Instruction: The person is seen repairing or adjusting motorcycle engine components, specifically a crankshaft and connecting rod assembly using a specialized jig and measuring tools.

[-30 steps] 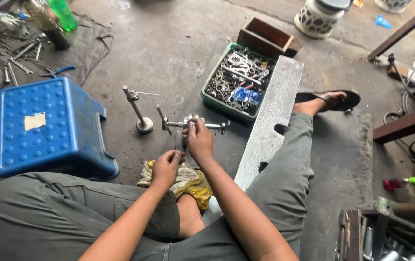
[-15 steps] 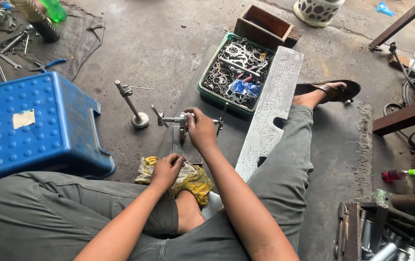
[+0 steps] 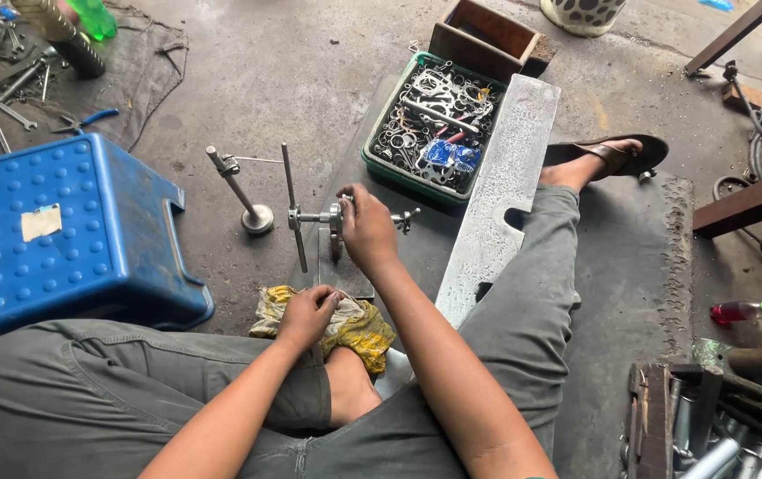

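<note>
I see the right hand [image 3: 365,232] closed on the metal fixture [image 3: 332,217]; the left hand [image 3: 307,315] apparently grips the yellow rag [image 3: 359,326].

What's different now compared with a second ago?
Little has changed. The right hand stays gripped on the metal clamp fixture, whose upright rod now stands a bit straighter. The left hand still rests on the yellow rag. Blue stool, engine valve and green parts crate stayed put.
</note>
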